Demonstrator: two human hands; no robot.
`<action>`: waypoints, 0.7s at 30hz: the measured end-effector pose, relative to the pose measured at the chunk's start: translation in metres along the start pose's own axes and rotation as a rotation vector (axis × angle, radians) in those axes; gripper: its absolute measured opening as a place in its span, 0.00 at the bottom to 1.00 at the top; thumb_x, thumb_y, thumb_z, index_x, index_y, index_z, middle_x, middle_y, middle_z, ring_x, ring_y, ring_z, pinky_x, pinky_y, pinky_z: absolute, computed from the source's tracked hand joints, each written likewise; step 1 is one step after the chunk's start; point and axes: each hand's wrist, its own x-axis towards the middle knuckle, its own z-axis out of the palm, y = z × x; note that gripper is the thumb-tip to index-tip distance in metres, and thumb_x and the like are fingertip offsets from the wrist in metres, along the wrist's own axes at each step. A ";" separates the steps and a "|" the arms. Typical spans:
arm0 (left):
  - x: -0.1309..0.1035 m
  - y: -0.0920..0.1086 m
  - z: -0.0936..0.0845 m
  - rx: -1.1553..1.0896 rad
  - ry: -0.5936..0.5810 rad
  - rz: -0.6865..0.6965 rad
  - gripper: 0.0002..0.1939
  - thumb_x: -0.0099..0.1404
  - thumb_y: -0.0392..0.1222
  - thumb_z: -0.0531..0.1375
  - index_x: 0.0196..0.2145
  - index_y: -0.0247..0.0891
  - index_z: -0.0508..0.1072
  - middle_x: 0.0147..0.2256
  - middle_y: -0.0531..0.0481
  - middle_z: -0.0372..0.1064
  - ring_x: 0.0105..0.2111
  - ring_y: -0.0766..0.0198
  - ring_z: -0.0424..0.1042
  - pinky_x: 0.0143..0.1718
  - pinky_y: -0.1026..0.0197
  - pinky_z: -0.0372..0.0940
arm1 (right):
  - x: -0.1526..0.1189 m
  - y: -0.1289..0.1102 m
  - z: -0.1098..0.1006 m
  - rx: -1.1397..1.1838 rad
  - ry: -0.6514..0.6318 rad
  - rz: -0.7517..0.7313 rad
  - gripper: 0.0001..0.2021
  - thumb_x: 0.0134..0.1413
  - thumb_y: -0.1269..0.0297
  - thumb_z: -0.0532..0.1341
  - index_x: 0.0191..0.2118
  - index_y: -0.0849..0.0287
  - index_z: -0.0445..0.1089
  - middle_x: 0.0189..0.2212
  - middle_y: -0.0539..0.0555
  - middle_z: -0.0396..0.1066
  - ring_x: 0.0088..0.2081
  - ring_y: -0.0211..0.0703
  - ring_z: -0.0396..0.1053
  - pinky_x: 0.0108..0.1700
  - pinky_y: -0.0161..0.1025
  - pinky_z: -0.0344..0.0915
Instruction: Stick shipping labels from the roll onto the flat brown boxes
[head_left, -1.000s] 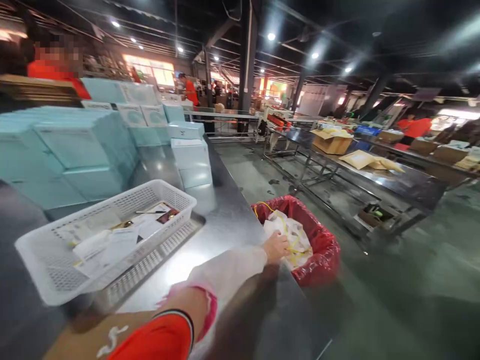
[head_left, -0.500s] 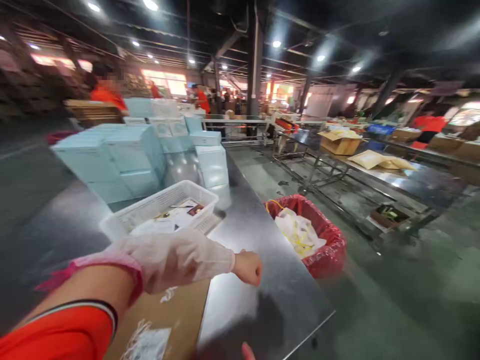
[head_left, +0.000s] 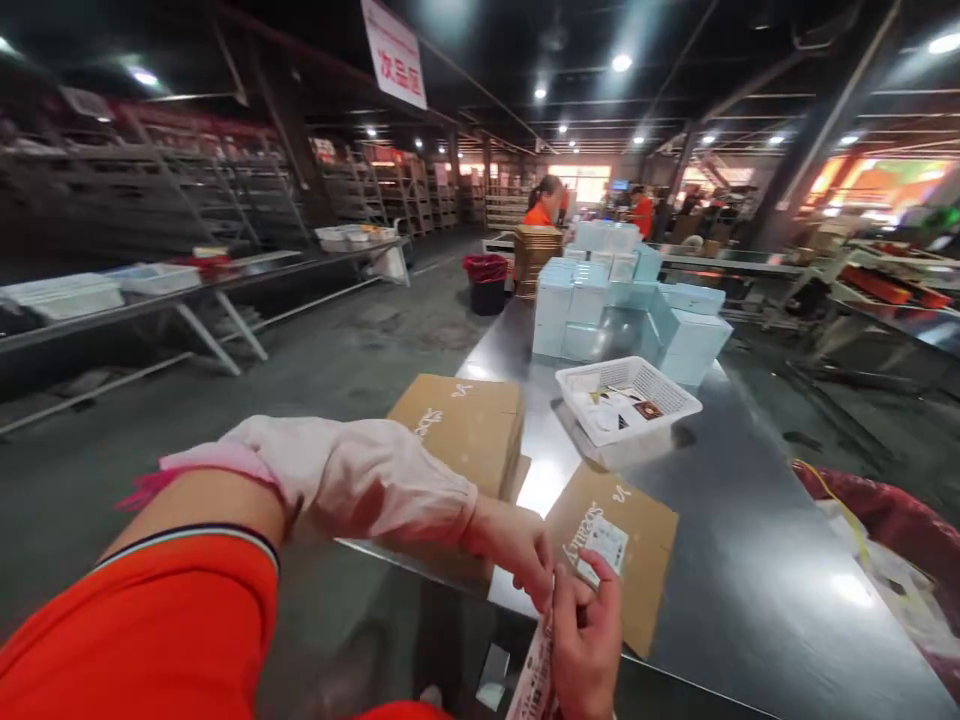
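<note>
My left hand (head_left: 517, 545), below a pale sleeve cover, pinches the top of a printed strip (head_left: 534, 672) near the table's front edge. Beside it, my right hand (head_left: 589, 635) also has its fingers closed on the strip, thumb and index finger raised. The strip hangs down between the hands, its lower end cut off by the frame. Just behind them a flat brown carton (head_left: 649, 545) lies on the metal table (head_left: 750, 540), with a white printed sheet (head_left: 602, 545) on it. To the left, brown cartons (head_left: 476, 425) are stacked, partly hidden by my left arm.
A white basket (head_left: 679, 405) holding cards and small items sits behind the flat carton. Pale blue boxes (head_left: 555, 310) stand farther back. A red-lined bin (head_left: 847, 485) is beyond the table's right side, another (head_left: 486, 285) farther off. A person in orange (head_left: 538, 212) is behind the stacks.
The view has swung left. My left hand has moved from above the bare table to the front edge, and my right hand has come into view beside it. A printed strip now shows between them.
</note>
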 end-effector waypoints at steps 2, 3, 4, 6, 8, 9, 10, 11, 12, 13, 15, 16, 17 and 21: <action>-0.038 -0.026 -0.005 -0.116 -0.007 -0.036 0.05 0.45 0.37 0.64 0.16 0.37 0.73 0.16 0.58 0.63 0.21 0.69 0.59 0.24 0.65 0.53 | -0.020 -0.007 0.033 -0.012 -0.066 -0.012 0.28 0.50 0.44 0.62 0.49 0.57 0.56 0.16 0.46 0.69 0.18 0.41 0.67 0.22 0.35 0.64; -0.054 -0.038 -0.007 -0.162 -0.022 -0.052 0.04 0.45 0.38 0.64 0.16 0.37 0.73 0.16 0.57 0.63 0.22 0.69 0.59 0.24 0.65 0.52 | -0.029 -0.009 0.047 -0.018 -0.095 -0.017 0.28 0.50 0.44 0.62 0.48 0.57 0.55 0.16 0.46 0.69 0.18 0.41 0.67 0.22 0.35 0.64; -0.069 -0.048 -0.009 -0.194 -0.015 -0.044 0.04 0.44 0.38 0.65 0.16 0.38 0.73 0.16 0.57 0.63 0.22 0.69 0.59 0.25 0.64 0.52 | -0.037 -0.012 0.060 -0.022 -0.120 -0.022 0.27 0.50 0.44 0.62 0.48 0.57 0.55 0.16 0.46 0.69 0.19 0.41 0.68 0.23 0.35 0.65; -0.095 -0.064 -0.011 -0.249 0.001 -0.013 0.03 0.43 0.39 0.64 0.16 0.39 0.74 0.17 0.57 0.64 0.22 0.68 0.60 0.27 0.64 0.54 | -0.050 -0.016 0.081 -0.032 -0.171 -0.035 0.25 0.52 0.46 0.62 0.47 0.56 0.55 0.17 0.46 0.69 0.20 0.41 0.69 0.24 0.36 0.67; -0.114 -0.076 -0.012 -0.314 0.018 0.023 0.02 0.42 0.39 0.64 0.17 0.39 0.75 0.18 0.56 0.67 0.24 0.68 0.62 0.30 0.64 0.57 | -0.059 -0.019 0.096 -0.056 -0.216 -0.059 0.23 0.53 0.47 0.61 0.47 0.56 0.56 0.17 0.46 0.70 0.20 0.41 0.69 0.24 0.35 0.67; -0.122 -0.081 -0.012 -0.344 0.021 0.038 0.01 0.42 0.39 0.64 0.17 0.39 0.75 0.18 0.56 0.68 0.24 0.67 0.63 0.31 0.64 0.57 | -0.062 -0.021 0.102 -0.071 -0.233 -0.075 0.23 0.54 0.48 0.61 0.47 0.57 0.56 0.17 0.46 0.69 0.20 0.41 0.69 0.24 0.35 0.67; -0.128 -0.086 -0.012 -0.373 0.027 0.055 0.02 0.41 0.39 0.64 0.18 0.40 0.75 0.19 0.57 0.68 0.24 0.68 0.63 0.31 0.64 0.57 | -0.064 -0.023 0.107 -0.085 -0.249 -0.091 0.22 0.54 0.48 0.60 0.47 0.57 0.56 0.16 0.46 0.69 0.20 0.41 0.69 0.24 0.35 0.67; -0.133 -0.091 -0.011 -0.400 0.036 0.074 0.02 0.41 0.39 0.64 0.18 0.40 0.76 0.19 0.57 0.69 0.24 0.68 0.63 0.30 0.64 0.57 | -0.065 -0.024 0.111 -0.100 -0.264 -0.107 0.22 0.54 0.48 0.60 0.47 0.57 0.56 0.17 0.46 0.69 0.20 0.40 0.69 0.25 0.35 0.67; -0.137 -0.095 -0.011 -0.424 0.044 0.094 0.03 0.40 0.39 0.64 0.18 0.40 0.76 0.19 0.57 0.69 0.24 0.68 0.63 0.30 0.64 0.57 | -0.065 -0.026 0.114 -0.115 -0.276 -0.125 0.22 0.55 0.48 0.60 0.47 0.57 0.57 0.17 0.45 0.69 0.20 0.40 0.68 0.26 0.36 0.68; -0.139 -0.099 -0.010 -0.450 0.055 0.113 0.03 0.40 0.39 0.64 0.19 0.39 0.76 0.19 0.57 0.69 0.24 0.69 0.63 0.29 0.65 0.57 | -0.065 -0.027 0.116 -0.129 -0.289 -0.143 0.21 0.55 0.49 0.60 0.47 0.57 0.57 0.16 0.45 0.68 0.19 0.39 0.68 0.26 0.36 0.68; -0.141 -0.106 -0.008 -0.507 0.075 0.148 0.04 0.40 0.38 0.64 0.19 0.39 0.77 0.19 0.57 0.69 0.24 0.70 0.63 0.29 0.66 0.58 | -0.063 -0.029 0.120 -0.154 -0.321 -0.179 0.20 0.56 0.50 0.59 0.47 0.57 0.58 0.16 0.44 0.67 0.18 0.38 0.66 0.25 0.35 0.68; -0.141 -0.109 -0.006 -0.534 0.083 0.162 0.04 0.40 0.38 0.65 0.19 0.38 0.77 0.19 0.57 0.69 0.23 0.70 0.64 0.29 0.66 0.58 | -0.062 -0.029 0.121 -0.164 -0.337 -0.197 0.19 0.57 0.50 0.59 0.47 0.57 0.58 0.15 0.43 0.66 0.18 0.37 0.65 0.24 0.34 0.67; -0.140 -0.111 -0.005 -0.558 0.093 0.173 0.05 0.40 0.38 0.65 0.20 0.38 0.78 0.19 0.57 0.70 0.23 0.70 0.64 0.29 0.66 0.58 | -0.061 -0.030 0.122 -0.173 -0.349 -0.217 0.18 0.57 0.51 0.59 0.47 0.57 0.59 0.15 0.42 0.65 0.17 0.37 0.64 0.23 0.34 0.66; -0.134 -0.118 0.002 -0.708 0.122 0.210 0.06 0.40 0.37 0.66 0.21 0.35 0.77 0.18 0.55 0.69 0.22 0.70 0.64 0.27 0.66 0.57 | -0.050 -0.037 0.115 -0.272 -0.340 -0.444 0.12 0.61 0.58 0.56 0.47 0.57 0.63 0.20 0.46 0.67 0.21 0.36 0.67 0.25 0.32 0.68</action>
